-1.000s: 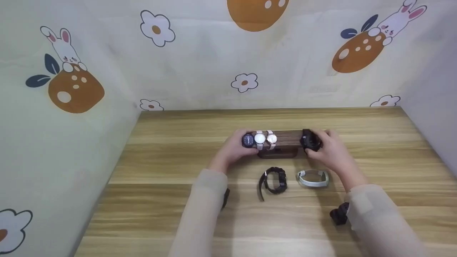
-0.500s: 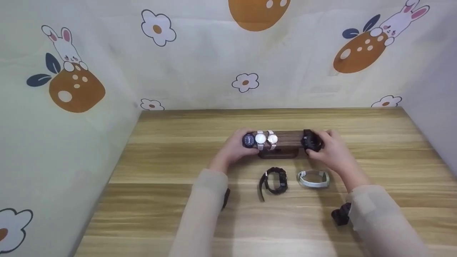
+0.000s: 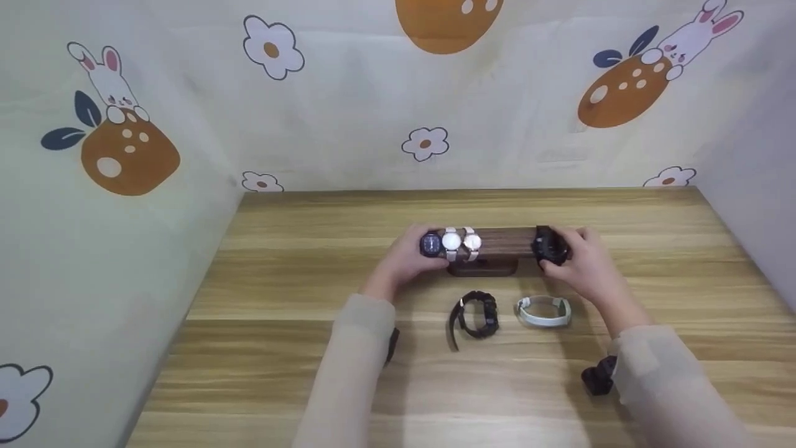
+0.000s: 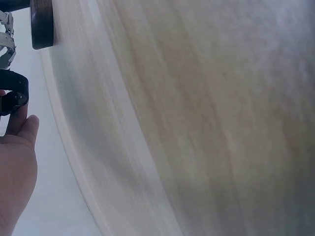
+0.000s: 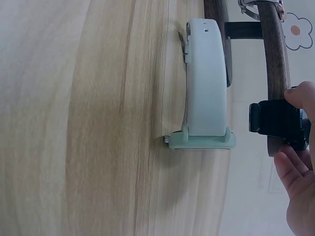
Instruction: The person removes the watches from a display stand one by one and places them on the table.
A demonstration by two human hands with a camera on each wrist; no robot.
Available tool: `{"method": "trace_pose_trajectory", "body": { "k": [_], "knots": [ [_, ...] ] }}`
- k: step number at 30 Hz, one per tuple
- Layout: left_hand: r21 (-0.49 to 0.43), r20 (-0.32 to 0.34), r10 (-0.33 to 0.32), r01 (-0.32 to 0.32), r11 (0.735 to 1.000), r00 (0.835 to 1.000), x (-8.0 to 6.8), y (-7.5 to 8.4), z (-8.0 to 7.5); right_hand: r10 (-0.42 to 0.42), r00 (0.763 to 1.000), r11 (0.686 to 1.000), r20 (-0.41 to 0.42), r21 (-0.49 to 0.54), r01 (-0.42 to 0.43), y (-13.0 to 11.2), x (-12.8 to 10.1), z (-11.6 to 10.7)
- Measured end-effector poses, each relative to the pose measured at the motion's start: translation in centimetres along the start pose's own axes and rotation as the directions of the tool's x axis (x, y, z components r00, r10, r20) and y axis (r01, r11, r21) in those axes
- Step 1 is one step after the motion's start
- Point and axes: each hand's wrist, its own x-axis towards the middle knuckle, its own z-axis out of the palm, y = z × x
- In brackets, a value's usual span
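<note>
A dark wooden watch stand (image 3: 507,242) stands on the table, its bar carrying a small dark watch (image 3: 431,244) and two white-strapped watches (image 3: 451,241) toward the left. My left hand (image 3: 407,255) grips the left end of the bar, beside the dark watch. In the left wrist view only part of that hand (image 4: 17,167) shows. At the bar's other end, my right hand (image 3: 584,264) holds a chunky black watch (image 3: 549,247) between thumb and fingers. The right wrist view shows this black watch (image 5: 275,118) looped around the bar's end, fingers right at its case.
In front of the stand lie a black watch with a loose strap (image 3: 479,314) and a pale mint watch (image 3: 544,312). A dark wrist camera (image 3: 599,375) juts from the right sleeve. Patterned fabric walls (image 3: 348,93) enclose the table at the back and sides.
My right hand has shifted slightly to the right with the chunky black watch, toward the bar's end. The left hand and the stand have stayed in place.
</note>
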Motion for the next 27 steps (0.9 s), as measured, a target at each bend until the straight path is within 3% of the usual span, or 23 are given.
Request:
{"method": "trace_pose_trajectory", "body": {
  "k": [6, 17, 27],
  "knots": [
    [-0.005, 0.001, -0.012, 0.012, 1.000, 1.000, -0.03, 0.12, 0.26, 0.045, 0.998, 0.999, -0.038, 0.007, -0.045, 0.78, -0.42, -0.09],
    [-0.025, 0.006, -0.026, 0.026, 0.999, 1.000, -0.16, -0.06, -0.08, 0.065, 0.998, 0.998, 0.013, -0.003, -0.065, 0.62, -0.46, -0.20],
    [-0.012, 0.007, -0.034, 0.034, 0.999, 0.999, -0.06, 0.37, -0.17, 0.096, 0.995, 0.995, -0.013, 0.011, -0.095, 0.63, -0.46, -0.52]
  ]
}}
